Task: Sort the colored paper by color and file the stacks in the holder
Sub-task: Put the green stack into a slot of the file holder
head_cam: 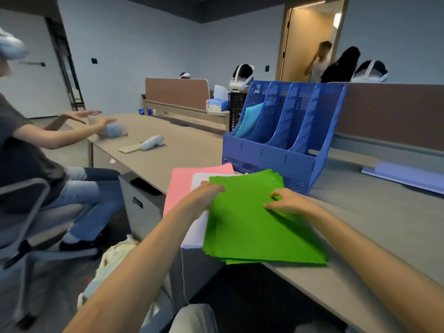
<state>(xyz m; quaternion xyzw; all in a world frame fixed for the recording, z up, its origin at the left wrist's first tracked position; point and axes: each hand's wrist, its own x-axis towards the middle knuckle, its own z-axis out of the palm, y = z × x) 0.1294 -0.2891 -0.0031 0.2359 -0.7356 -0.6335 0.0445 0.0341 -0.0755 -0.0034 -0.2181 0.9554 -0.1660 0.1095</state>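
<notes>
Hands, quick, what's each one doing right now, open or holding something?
Left hand: grips the left edge of the green paper stack.
Right hand: bent fingers on the stack's top; whether it pinches cannot be told.

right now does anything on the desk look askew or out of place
Yes: the green stack is fanned, its sheets' edges unaligned, and its near corner overhangs the desk edge. The blue holder stands upright.
</notes>
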